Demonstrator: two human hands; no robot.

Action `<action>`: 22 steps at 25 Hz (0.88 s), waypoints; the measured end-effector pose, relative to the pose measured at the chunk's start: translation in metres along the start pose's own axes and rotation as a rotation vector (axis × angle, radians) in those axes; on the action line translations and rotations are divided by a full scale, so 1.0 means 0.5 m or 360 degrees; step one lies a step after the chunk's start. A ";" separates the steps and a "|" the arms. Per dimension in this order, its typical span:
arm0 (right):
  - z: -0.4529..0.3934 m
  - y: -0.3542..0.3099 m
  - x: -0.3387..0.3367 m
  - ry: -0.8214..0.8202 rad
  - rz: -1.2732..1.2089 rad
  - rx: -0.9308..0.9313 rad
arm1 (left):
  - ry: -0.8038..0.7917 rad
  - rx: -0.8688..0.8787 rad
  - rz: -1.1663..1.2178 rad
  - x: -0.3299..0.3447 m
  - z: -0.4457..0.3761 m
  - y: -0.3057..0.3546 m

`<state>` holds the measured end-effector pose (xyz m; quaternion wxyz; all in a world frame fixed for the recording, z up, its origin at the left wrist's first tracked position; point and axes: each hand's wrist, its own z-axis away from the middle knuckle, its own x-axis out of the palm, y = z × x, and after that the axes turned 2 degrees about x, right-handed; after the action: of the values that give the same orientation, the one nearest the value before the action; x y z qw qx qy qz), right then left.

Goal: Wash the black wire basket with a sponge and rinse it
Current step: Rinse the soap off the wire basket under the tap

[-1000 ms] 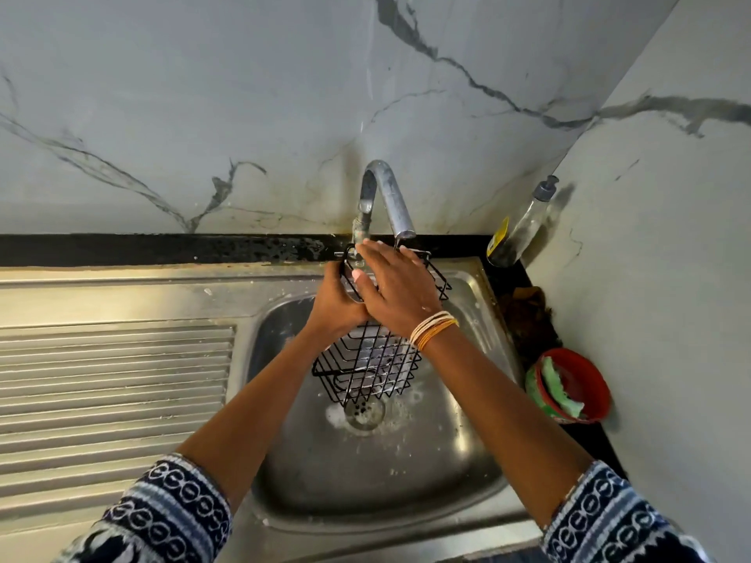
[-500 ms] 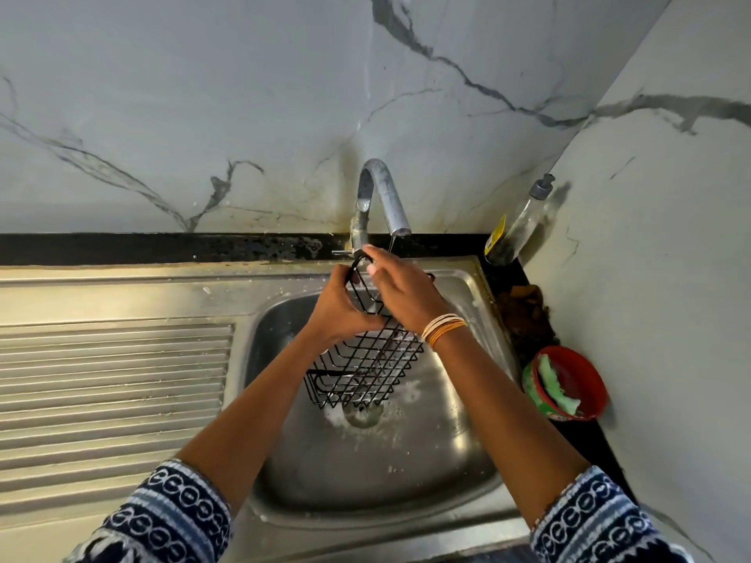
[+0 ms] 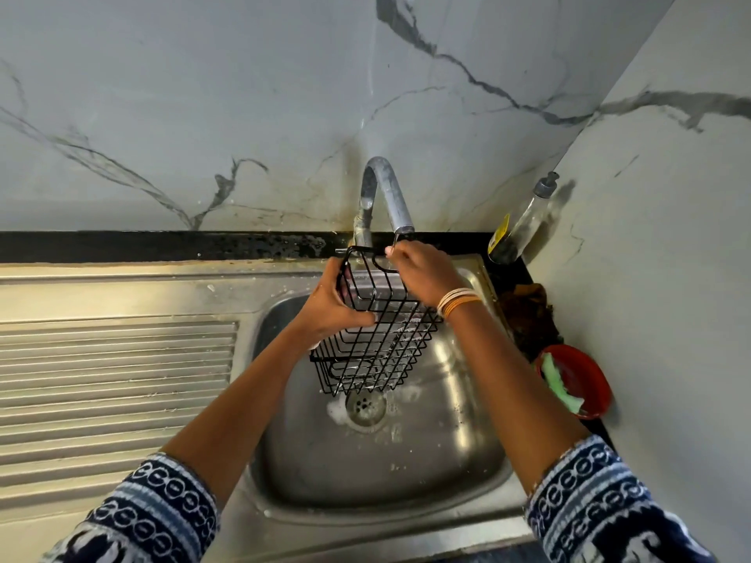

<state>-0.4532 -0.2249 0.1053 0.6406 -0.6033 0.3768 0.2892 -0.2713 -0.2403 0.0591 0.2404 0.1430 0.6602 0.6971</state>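
The black wire basket [image 3: 376, 343] hangs tilted over the steel sink [image 3: 467, 453], its upper end right under the tap spout [image 3: 390, 197]. My left hand [image 3: 331, 304] grips the basket's left side wall. My right hand [image 3: 422, 274] is closed on its top rim by the spout, bangles at the wrist. Bits of foam cling to the wires, and foam lies around the drain [image 3: 365, 407]. A green sponge [image 3: 558, 384] rests in a red bowl [image 3: 589, 371] on the counter at the right, in neither hand.
A ribbed steel drainboard [image 3: 113, 384] lies left of the basin. A clear pump bottle [image 3: 522, 219] leans in the back right corner, with a dark brown cloth [image 3: 528, 314] below it. Marble walls close in behind and on the right.
The basket has been turned and lifted slightly, so its open side shows more. My right hand slid from covering the basket's top to gripping the rim at the spout.
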 end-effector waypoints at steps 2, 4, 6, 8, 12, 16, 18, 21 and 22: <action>-0.021 0.024 -0.015 0.0018 0.0009 0.0225 | -0.0136 -0.0033 -0.0099 -0.004 -0.001 0.013; -0.032 0.023 -0.012 0.0052 0.0107 0.0276 | -0.0385 -0.0168 -0.0333 -0.013 -0.014 0.029; -0.031 0.011 -0.001 0.0073 0.0275 0.0223 | -0.0627 -0.0484 -0.0232 -0.040 -0.021 0.045; -0.024 -0.001 0.009 0.0087 0.0448 0.0155 | -0.0606 -0.0612 0.0138 -0.054 -0.027 0.068; -0.026 -0.053 0.033 0.0144 0.0781 0.0024 | 0.0372 -0.0079 -0.0239 0.001 -0.058 0.093; -0.021 -0.072 0.029 0.0306 0.0717 -0.0012 | 0.0668 0.0081 -0.1041 0.035 -0.086 0.067; -0.020 -0.057 0.009 0.0257 0.0447 0.0027 | 0.0656 0.0049 -0.1074 0.022 -0.094 0.056; -0.025 -0.026 -0.012 0.0153 -0.0402 0.0315 | 0.0678 -0.0100 -0.0945 0.001 -0.094 0.047; -0.026 -0.023 -0.003 0.0165 -0.0548 0.0393 | 0.0645 -0.0125 -0.0986 0.004 -0.093 0.046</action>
<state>-0.4464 -0.2390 0.1132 0.7294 -0.5897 0.3332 0.0957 -0.3006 -0.2790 0.0776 0.3097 -0.2139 0.6791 0.6302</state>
